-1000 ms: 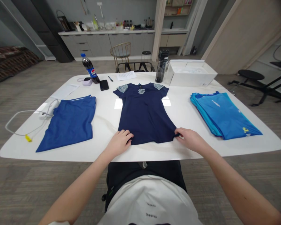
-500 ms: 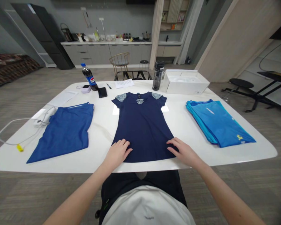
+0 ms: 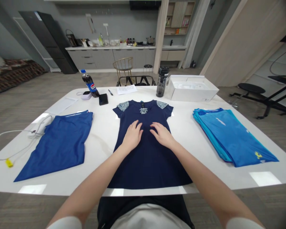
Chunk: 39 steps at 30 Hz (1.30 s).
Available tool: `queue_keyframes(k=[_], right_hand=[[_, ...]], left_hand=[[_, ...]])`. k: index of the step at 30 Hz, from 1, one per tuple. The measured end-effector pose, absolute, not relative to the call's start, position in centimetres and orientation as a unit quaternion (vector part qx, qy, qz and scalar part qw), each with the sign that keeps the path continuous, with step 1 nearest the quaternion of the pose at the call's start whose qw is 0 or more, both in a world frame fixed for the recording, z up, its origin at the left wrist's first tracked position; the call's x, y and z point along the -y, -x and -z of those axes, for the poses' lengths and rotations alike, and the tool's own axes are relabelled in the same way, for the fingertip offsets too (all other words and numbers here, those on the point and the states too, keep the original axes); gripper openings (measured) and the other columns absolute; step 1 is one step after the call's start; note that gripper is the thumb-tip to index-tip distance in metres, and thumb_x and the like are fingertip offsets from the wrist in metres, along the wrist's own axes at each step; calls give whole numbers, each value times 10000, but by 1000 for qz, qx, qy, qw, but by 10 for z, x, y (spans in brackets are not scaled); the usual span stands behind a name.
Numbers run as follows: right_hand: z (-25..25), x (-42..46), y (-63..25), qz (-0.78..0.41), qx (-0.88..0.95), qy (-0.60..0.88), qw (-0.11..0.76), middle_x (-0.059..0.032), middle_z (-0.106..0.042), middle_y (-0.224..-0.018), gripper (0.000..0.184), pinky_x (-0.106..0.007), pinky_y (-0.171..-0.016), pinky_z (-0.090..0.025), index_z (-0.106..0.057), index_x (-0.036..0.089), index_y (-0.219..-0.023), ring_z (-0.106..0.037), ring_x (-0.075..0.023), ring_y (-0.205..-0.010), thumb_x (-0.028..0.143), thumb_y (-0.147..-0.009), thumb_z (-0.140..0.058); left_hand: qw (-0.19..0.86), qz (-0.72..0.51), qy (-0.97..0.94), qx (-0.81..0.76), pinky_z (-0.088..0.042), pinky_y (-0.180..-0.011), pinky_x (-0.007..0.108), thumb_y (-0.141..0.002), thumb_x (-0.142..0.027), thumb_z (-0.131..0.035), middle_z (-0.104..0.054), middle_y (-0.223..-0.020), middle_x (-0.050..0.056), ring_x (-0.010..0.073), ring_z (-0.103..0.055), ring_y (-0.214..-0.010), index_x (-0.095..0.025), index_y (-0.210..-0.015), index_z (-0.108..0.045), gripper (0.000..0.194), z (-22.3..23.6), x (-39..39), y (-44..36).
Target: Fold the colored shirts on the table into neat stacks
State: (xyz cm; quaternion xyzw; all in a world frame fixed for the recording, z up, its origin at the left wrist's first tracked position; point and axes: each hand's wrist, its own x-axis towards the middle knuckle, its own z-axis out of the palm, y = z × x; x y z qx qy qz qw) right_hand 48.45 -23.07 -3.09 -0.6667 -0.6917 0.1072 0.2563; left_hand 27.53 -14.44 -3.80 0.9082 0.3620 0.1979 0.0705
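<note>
Fingers (image 3: 134, 125) moved farther up; navy shirt (image 3: 149, 159) spread flat beneath.

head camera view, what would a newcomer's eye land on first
Probably the navy shirt, spread out in the middle of the white table, with the left hand and right hand over it. Next might come the bright blue folded clothes on the right and the cola bottle standing toward the table's far left corner.

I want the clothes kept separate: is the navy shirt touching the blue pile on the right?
Apart: the head view shows a strip of white table between the navy shirt and the blue pile.
</note>
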Motion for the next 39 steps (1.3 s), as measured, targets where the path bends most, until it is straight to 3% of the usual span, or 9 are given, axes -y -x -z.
queue_keyframes(k=[3,5,9,15,20,24,28,32,39], right_hand=[[52,165,-493,-111,666,717,176,-82,-360,-1641,499,-655,-1199,-205,-491,285,-1491,-273,-328,-1523,504,-1065,-347],[66,147,-508,-101,638,752,130,-71,-309,-1666,557,-678,-1207,-128,-438,297,-1546,-223,-353,-1539,543,-1064,-305],[80,155,-549,-72,599,791,103,-58,-280,-1677,616,-658,-1219,-105,-380,313,-1586,-193,-348,-1549,592,-1052,-253],[78,166,-602,-55,554,823,115,-63,-249,-1688,622,-764,-1152,-114,-412,333,-1559,-190,-370,-1540,620,-1038,-231],[83,133,-640,-28,440,880,177,-158,-437,-1576,649,-671,-1174,-161,-442,219,-1531,-351,-344,-1456,580,-1046,-206],[81,99,-660,10,350,914,206,-223,-573,-1387,680,-593,-1104,-304,-590,129,-1390,-468,-381,-1316,626,-993,-349],[70,74,-676,-43,355,912,198,-174,-602,-1316,579,-596,-1048,-359,-686,212,-1228,-510,-384,-1257,660,-886,-556],[63,60,-692,-81,352,917,172,-157,-615,-1310,561,-512,-981,-441,-661,232,-1213,-579,-344,-1189,622,-811,-687],[63,50,-711,-151,401,893,137,-102,-720,-815,316,-327,-750,-472,-694,187,-761,-666,-246,-842,487,-857,-674]], left_hand=[[85,-164,-888,-421,-275,-1216,567,-1043,-434,-374,-328,-1645,159,329,-278,-1531,-186,-1526,-420,545,58,87,-308],[98,-123,-873,-461,-216,-1233,589,-1033,-532,-345,-315,-1655,150,345,-251,-1541,-190,-1551,-408,623,70,66,-309],[94,-97,-865,-484,-146,-1246,602,-1007,-634,-303,-306,-1665,107,345,-216,-1554,-257,-1570,-397,684,81,59,-287],[108,-95,-858,-493,-145,-1230,632,-988,-663,-329,-316,-1660,116,361,-226,-1546,-269,-1573,-381,707,77,58,-286],[94,-149,-886,-429,-258,-1201,565,-1025,-530,-388,-399,-1600,158,349,-333,-1486,-211,-1516,-433,588,61,37,-332],[107,-172,-913,-355,-461,-998,430,-1021,-419,-460,-653,-1250,160,302,-605,-1168,-161,-1257,-610,381,42,52,-394],[132,-128,-928,-325,-497,-851,428,-989,-502,-506,-718,-983,145,298,-693,-935,-154,-1032,-670,387,34,92,-459],[163,-82,-911,-369,-500,-783,451,-921,-629,-561,-724,-944,221,350,-721,-903,-88,-1066,-679,573,38,112,-499],[162,-61,-900,-401,-530,-767,380,-930,-255,-553,-741,-955,200,308,-741,-910,-64,-1047,-710,274,44,116,-506]])
